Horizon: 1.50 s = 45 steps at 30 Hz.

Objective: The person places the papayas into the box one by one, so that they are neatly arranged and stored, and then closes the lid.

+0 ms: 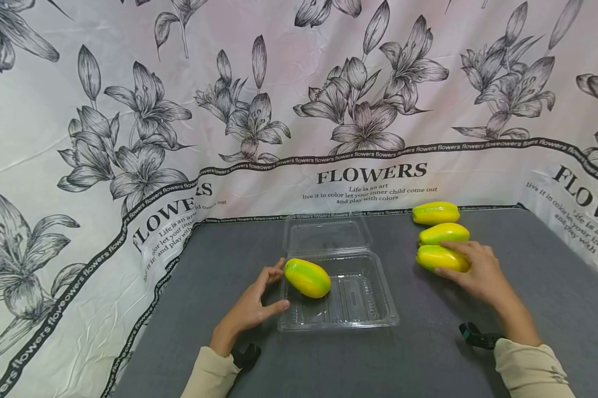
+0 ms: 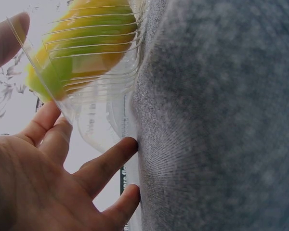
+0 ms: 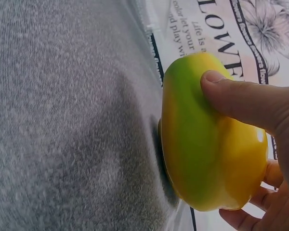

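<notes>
A clear plastic clamshell container (image 1: 348,323) lies with its lid (image 1: 328,235) folded back, and a yellow-green papaya (image 1: 307,278) sits at the left of its base. At the container's left edge is my left hand (image 1: 254,301), its fingers spread, thumb and fingertips touching the rim in the left wrist view. On the right, my right hand (image 1: 478,271) grips the nearest papaya (image 1: 440,258) of a row, thumb (image 3: 231,96) on one side and fingers around the other. In the right wrist view this papaya (image 3: 197,139) is close against the grey tabletop.
Two more papayas, a middle one (image 1: 443,234) and a far one (image 1: 435,213), lie behind the held one. The grey table (image 1: 348,365) ends at a flower-printed cloth backdrop (image 1: 259,193) along the back and sides.
</notes>
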Tool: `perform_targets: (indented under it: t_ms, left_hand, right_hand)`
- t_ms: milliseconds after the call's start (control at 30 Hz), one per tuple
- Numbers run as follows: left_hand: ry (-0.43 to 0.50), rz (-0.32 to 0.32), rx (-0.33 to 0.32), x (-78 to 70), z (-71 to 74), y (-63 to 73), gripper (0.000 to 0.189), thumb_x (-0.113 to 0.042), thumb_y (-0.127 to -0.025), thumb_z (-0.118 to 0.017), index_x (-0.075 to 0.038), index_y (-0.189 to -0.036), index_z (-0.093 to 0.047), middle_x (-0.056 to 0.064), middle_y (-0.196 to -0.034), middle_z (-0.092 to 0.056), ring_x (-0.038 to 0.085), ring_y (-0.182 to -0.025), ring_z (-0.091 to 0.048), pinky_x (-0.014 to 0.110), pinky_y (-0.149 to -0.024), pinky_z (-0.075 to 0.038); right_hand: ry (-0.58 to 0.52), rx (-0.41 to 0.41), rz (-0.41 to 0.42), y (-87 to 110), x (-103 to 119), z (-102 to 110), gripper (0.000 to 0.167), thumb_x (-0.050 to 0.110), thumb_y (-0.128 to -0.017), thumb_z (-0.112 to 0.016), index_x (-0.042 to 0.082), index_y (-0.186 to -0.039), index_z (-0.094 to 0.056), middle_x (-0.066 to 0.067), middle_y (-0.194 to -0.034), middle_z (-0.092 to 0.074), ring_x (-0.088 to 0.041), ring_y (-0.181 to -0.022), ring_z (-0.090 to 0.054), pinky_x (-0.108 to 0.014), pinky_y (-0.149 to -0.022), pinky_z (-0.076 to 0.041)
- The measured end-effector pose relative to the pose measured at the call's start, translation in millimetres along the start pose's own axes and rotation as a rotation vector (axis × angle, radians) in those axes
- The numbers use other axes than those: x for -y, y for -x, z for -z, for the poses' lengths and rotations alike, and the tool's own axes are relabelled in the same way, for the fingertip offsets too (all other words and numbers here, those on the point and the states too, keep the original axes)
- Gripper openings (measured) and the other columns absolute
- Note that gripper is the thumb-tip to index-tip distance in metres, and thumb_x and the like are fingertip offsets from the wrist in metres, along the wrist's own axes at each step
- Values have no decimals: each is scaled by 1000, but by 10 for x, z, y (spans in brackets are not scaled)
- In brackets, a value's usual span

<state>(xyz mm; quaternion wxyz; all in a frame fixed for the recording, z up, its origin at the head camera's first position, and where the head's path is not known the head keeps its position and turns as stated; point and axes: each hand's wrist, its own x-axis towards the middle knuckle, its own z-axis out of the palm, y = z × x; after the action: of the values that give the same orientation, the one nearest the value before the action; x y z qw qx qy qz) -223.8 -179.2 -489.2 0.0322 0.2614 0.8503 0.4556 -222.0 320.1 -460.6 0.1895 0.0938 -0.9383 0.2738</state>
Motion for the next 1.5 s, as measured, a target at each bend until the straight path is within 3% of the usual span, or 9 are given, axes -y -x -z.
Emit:
perform_targets:
  t_ms: [533,1000,1500]
  left_hand:
    - [0,-9,2,2,-3,8,57,-23,-93,-75,-19,-138,-41,-2,-171,-22,33,-147,-44,67,-118,-29]
    - [9,-4,8,18,-4,4,57,-23,-93,-75,-20,-139,-41,-3,-171,-20,32,-149,-42,67,-118,-28]
    - [-1,2,9,-2,-1,2,58,-24,-93,-75,-19,-139,-40,-4,-171,-21,31,-148,-43,66,-118,-29]
  right_hand:
    - [-44,-27,80,-29,192,13,63,21,-76,-90,0,-129,-64,-33,-126,-58,-40,-95,-45,-39,-74,-27]
    - [-121,0,95,-78,526,-9,62,20,-76,-91,3,-130,-65,-25,-126,-62,-42,-111,-50,-44,-85,-33]
    - [-167,-15,149,-74,828,-81,60,17,-75,-91,11,-130,-67,-15,-121,-65,-31,-110,-52,-42,-87,-38]
